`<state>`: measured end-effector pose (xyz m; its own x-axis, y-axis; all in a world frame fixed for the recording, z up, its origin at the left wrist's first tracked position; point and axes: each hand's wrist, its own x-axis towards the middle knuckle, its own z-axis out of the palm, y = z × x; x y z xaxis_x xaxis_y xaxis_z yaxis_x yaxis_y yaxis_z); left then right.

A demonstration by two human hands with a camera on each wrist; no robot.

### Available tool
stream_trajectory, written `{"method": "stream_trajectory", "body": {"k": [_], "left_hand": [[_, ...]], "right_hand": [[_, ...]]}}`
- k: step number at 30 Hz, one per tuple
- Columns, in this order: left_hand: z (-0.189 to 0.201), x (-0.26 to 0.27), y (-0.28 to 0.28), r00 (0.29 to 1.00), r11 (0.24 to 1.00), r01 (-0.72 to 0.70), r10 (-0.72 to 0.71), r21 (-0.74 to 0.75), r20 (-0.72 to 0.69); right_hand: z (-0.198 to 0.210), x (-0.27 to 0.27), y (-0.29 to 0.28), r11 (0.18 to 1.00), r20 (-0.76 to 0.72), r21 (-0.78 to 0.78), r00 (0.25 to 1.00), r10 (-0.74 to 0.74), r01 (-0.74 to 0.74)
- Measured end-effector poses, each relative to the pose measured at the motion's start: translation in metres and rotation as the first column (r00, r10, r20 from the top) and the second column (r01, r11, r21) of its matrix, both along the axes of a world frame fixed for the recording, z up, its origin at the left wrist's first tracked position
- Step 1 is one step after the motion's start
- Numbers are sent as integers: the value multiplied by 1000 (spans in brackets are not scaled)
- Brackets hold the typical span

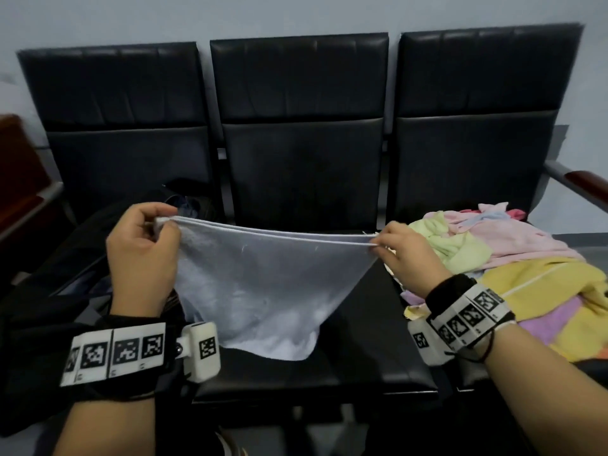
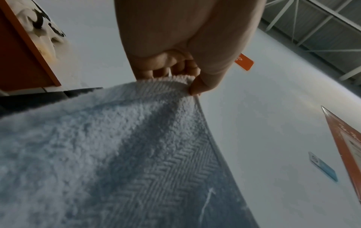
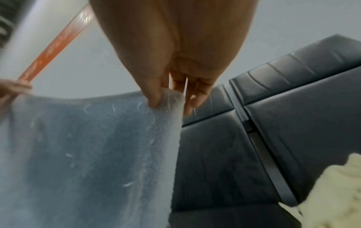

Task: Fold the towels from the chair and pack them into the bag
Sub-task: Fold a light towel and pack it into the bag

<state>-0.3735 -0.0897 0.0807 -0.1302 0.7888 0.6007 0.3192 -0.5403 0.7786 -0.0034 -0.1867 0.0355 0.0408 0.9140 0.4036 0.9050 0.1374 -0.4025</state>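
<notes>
White towel [image 1: 260,284] hangs doubled, pinched between both hands [image 1: 141,258].

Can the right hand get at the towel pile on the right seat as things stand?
Probably, but not yet: the pile lies right beside the right hand with nothing between, yet its fingers are pinching the white towel, so it must let go first.

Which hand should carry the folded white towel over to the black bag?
Probably the left hand: the bag lies on the seat directly beneath it, while the right hand, pinching the white towel's other end, sits beside the unfolded towel pile.
</notes>
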Motion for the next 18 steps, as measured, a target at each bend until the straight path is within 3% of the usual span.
{"method": "stream_trajectory", "body": {"k": [6,12,18], "left_hand": [[5,-7,13,999,999,-44,44,-14,16],[8,-8,11,998,998,-55,56,-18,21],[12,-7,7,994,996,-94,94,-4,52]], "right_hand": [[36,4,-2,986,-77,151,995,-58,69],[48,8,-10,996,-44,85,999,-1,5],[58,12,-22,974,-297,215,955,-6,72]]}}
